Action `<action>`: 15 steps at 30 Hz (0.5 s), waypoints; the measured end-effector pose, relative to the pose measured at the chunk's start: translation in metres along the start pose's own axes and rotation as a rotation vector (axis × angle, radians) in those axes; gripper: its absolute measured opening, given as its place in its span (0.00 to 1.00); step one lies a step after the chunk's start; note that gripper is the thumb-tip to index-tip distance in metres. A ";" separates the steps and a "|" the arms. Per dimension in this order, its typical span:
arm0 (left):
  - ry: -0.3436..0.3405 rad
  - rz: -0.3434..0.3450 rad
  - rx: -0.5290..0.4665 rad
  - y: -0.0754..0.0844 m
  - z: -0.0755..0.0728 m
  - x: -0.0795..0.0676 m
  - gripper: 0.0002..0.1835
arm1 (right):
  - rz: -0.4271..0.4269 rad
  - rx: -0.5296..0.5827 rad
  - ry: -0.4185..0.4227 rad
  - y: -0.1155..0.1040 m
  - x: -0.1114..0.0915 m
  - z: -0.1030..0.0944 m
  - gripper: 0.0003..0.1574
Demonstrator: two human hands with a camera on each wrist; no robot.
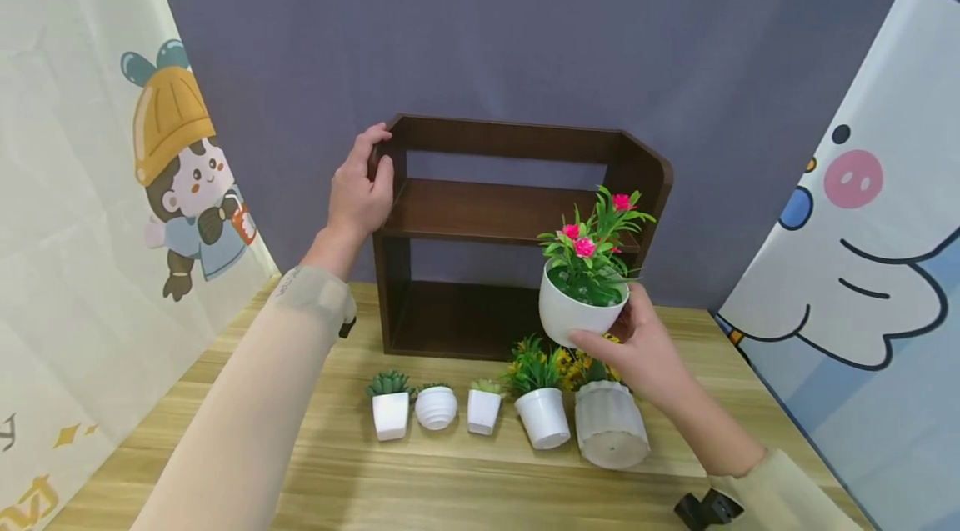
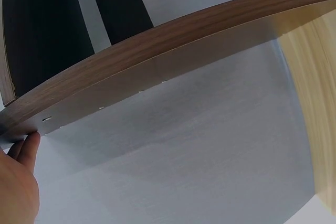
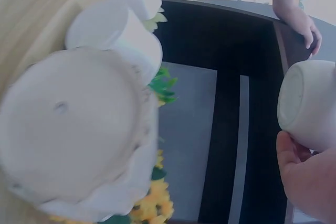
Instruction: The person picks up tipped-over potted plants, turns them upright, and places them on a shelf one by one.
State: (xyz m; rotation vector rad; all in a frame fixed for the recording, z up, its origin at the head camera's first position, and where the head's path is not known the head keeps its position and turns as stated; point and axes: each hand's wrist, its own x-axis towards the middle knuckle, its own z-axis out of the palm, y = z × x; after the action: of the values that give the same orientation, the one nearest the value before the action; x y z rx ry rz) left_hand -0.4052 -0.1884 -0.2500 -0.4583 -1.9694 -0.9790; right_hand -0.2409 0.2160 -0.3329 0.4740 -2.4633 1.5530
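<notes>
while right fingers (image 1: 638, 311) hold flowerpot (image 1: 573, 314), long axis leans rightward, blooms (image 1: 584, 247) up.

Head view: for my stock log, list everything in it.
Table: 1, pale wood, beneath
Shelf: 1, dark brown, on table
Pink-flowered plant: 1, white pot, held before shelf
Small plants: 3, green, white pots, row's left
Yellow-flowered plants: 2, white pots, row's right
Back cloth: 1, grey-blue, behind
Printed panels: 2, pale, sides
Wrist fittings: 2, black, cuffs
Sleeves: 2, beige, forearms
Left hand: 1, bare, on shelf
Right hand: 1, bare, holding pink-flowered plant
</notes>
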 end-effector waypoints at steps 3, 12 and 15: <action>0.004 0.002 0.001 -0.001 0.001 -0.001 0.22 | 0.002 0.035 -0.019 -0.005 0.009 0.005 0.52; 0.009 0.001 0.001 0.001 0.002 -0.001 0.22 | -0.020 0.070 -0.022 -0.022 0.038 0.023 0.56; 0.023 0.004 0.000 0.001 0.003 -0.001 0.22 | -0.023 0.066 -0.019 -0.029 0.048 0.028 0.55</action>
State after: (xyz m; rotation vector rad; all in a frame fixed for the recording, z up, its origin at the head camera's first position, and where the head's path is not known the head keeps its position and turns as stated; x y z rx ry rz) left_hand -0.4053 -0.1856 -0.2510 -0.4491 -1.9478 -0.9771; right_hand -0.2745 0.1711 -0.3048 0.5289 -2.4177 1.6328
